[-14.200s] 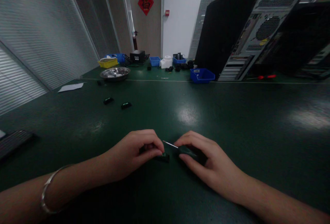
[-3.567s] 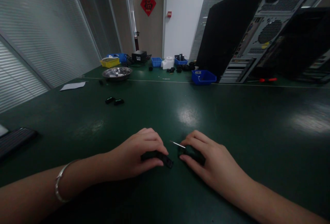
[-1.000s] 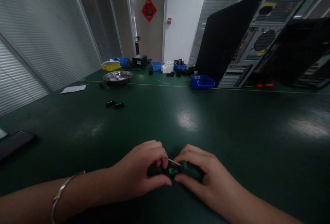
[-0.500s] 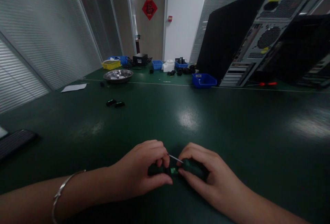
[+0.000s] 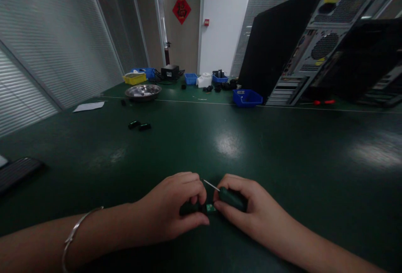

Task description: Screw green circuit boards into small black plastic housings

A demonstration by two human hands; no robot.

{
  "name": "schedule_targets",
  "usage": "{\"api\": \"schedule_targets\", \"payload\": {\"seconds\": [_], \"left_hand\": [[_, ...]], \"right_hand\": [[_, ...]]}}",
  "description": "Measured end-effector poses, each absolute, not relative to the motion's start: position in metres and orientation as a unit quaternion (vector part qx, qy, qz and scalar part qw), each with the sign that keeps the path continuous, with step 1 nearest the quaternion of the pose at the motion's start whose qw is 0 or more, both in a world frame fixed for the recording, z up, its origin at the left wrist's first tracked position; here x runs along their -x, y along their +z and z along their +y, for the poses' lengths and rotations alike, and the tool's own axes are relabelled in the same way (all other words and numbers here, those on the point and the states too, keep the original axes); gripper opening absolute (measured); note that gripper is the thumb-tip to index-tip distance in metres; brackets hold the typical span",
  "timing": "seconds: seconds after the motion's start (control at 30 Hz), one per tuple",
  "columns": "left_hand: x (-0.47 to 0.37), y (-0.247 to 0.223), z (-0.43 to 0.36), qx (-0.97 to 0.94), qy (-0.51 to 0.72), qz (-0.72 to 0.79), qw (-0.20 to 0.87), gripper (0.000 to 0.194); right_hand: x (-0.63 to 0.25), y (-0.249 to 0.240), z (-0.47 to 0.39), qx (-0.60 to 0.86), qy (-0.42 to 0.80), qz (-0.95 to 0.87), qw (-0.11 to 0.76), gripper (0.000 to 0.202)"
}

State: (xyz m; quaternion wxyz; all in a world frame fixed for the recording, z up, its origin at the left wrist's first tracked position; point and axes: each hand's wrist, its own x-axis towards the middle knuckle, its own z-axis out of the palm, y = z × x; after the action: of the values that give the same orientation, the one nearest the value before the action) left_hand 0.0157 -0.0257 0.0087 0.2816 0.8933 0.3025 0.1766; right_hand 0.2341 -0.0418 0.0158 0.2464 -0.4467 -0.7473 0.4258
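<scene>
My left hand (image 5: 180, 202) is closed around a small black part with a green circuit board (image 5: 210, 208) at its right end. In my right hand (image 5: 248, 206) sits a screwdriver (image 5: 232, 199) with a dark green handle. Its thin metal shaft points up and left, past the fingers of my left hand. My right thumb and fingertips are at the right end of the circuit board; whether they also pinch it I cannot tell. Further up the table, two small black parts with green boards (image 5: 140, 126) lie side by side.
A metal bowl (image 5: 143, 92), a yellow bin (image 5: 135, 78) and a blue bin (image 5: 247, 98) stand at the back. A black computer case (image 5: 278, 42) leans at the right rear. At the left edge lies a keyboard (image 5: 20, 172); a white paper (image 5: 88, 106) lies beyond it.
My right hand has shifted slightly left and the screwdriver has tilted, its shaft now showing higher and longer. The left hand has barely moved.
</scene>
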Motion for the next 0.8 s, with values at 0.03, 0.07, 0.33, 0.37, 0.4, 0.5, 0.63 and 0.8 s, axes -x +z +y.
{"api": "schedule_targets", "payload": {"seconds": [0.03,0.07,0.33,0.37,0.4,0.5,0.63,0.8], "left_hand": [[-0.0163,0.0092,-0.0264,-0.894,0.174,0.303,0.280,0.018],[-0.0170,0.0097,-0.0269,-0.896,0.171,0.303,0.278,0.018],[-0.0183,0.0115,-0.0277,-0.899,0.162,0.301,0.272,0.018],[-0.0182,0.0111,-0.0275,-0.900,0.162,0.301,0.270,0.018],[-0.0181,0.0104,-0.0273,-0.901,0.162,0.299,0.271,0.018],[-0.0173,0.0078,-0.0267,-0.902,0.166,0.295,0.269,0.016],[-0.0158,0.0068,-0.0270,-0.902,0.174,0.293,0.266,0.016],[-0.0169,0.0145,-0.0296,-0.904,0.177,0.266,0.286,0.023]], "right_hand": [[-0.2343,0.0160,-0.0407,0.449,0.430,-0.744,0.242,0.008],[-0.2346,0.0162,-0.0398,0.452,0.436,-0.741,0.238,0.007],[-0.2374,0.0166,-0.0368,0.456,0.493,-0.706,0.223,0.009],[-0.2377,0.0165,-0.0369,0.456,0.498,-0.703,0.223,0.010],[-0.2381,0.0163,-0.0369,0.454,0.503,-0.701,0.223,0.011],[-0.2391,0.0160,-0.0367,0.449,0.516,-0.695,0.222,0.012],[-0.2391,0.0156,-0.0351,0.449,0.523,-0.689,0.222,0.016],[-0.2384,0.0146,-0.0352,0.448,0.515,-0.695,0.227,0.014]]}}
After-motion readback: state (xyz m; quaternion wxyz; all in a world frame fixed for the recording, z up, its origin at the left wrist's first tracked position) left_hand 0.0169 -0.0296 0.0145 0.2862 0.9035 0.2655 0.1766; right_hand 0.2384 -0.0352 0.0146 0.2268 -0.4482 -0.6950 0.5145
